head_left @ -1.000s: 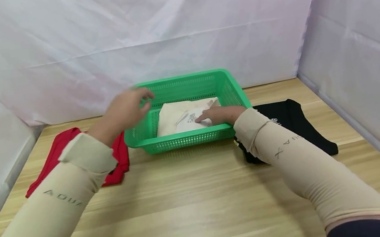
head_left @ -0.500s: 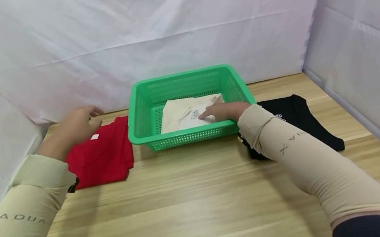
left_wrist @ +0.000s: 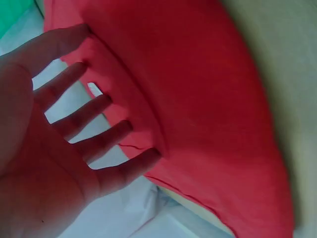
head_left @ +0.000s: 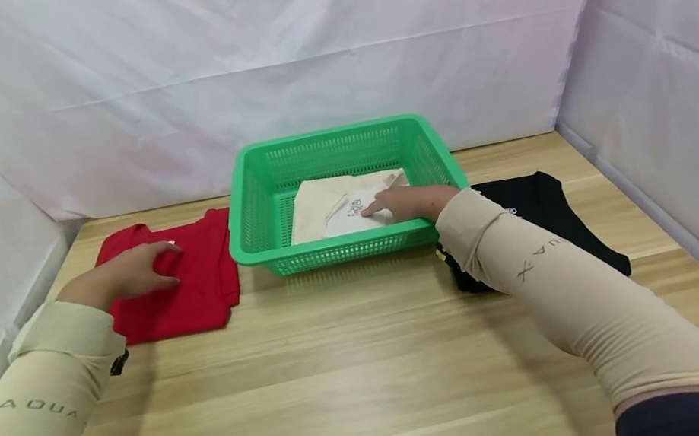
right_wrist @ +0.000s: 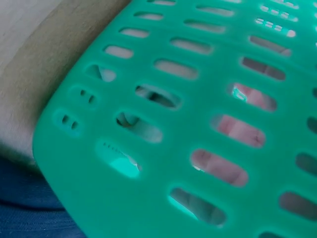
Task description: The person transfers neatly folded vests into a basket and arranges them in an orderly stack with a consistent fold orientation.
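Observation:
A folded red garment (head_left: 192, 294) lies left of the green basket (head_left: 353, 242). Over it my left hand (head_left: 130, 274) is spread, fingers apart; in the left wrist view the fingertips of the hand (left_wrist: 64, 114) lie over or on the red cloth (left_wrist: 198, 89), and contact is unclear. My right hand (head_left: 405, 202) reaches over the basket's front right rim and rests on folded cream cloth (head_left: 313, 208) with a white printed piece (head_left: 343, 220), index finger extended. In the right wrist view the basket wall (right_wrist: 124, 198) covers most of that hand.
A folded black garment (head_left: 535, 206) lies right of the basket, partly beneath my right forearm. The wooden table (head_left: 348, 372) extends in front. White cloth walls (head_left: 290, 27) stand at the back and on both sides.
My left hand has moved from the basket's left side out left, then down over the red garment. My right hand has stayed on the cloth in the basket.

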A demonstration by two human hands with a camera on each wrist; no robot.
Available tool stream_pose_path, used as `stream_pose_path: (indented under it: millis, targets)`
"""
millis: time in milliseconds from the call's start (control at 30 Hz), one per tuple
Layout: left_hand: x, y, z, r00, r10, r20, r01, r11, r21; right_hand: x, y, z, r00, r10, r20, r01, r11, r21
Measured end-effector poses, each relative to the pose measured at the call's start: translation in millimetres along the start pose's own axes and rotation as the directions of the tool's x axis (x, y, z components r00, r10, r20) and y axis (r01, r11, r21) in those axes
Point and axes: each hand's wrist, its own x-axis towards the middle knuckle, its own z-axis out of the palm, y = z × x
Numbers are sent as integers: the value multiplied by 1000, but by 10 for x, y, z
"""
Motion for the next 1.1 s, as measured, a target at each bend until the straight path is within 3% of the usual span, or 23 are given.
stream_pose_path:
  millis: [233,367,633,767,867,967,1100]
  targets:
    - [-24,-26,12,999,3,44,-4,1000,12,-63,-19,-25,1000,-14,13,13,996,85]
    - [-61,-38,-41,999,0,48,-1,1000,23,-65,-44,-43,1000,-20,10,19,996,84]
    - [-137,-6,-37,999,32,41,-35,997,75,-44,-60,-20,999,48,23,-51,984,168]
    - [-192,55,14,998,45,39,-48,995,89,-32,-57,-29,997,79,28,-82,986,143]
    - [-238,73,69,998,42,45,-46,994,102,-33,-60,-20,991,128,36,-133,971,198]
    - [-301,69,122,999,31,42,-36,992,121,-27,-74,-11,986,163,39,-167,938,302]
    - [-378,83,188,999,16,40,-21,992,122,-14,-83,-8,988,153,27,-154,942,299]
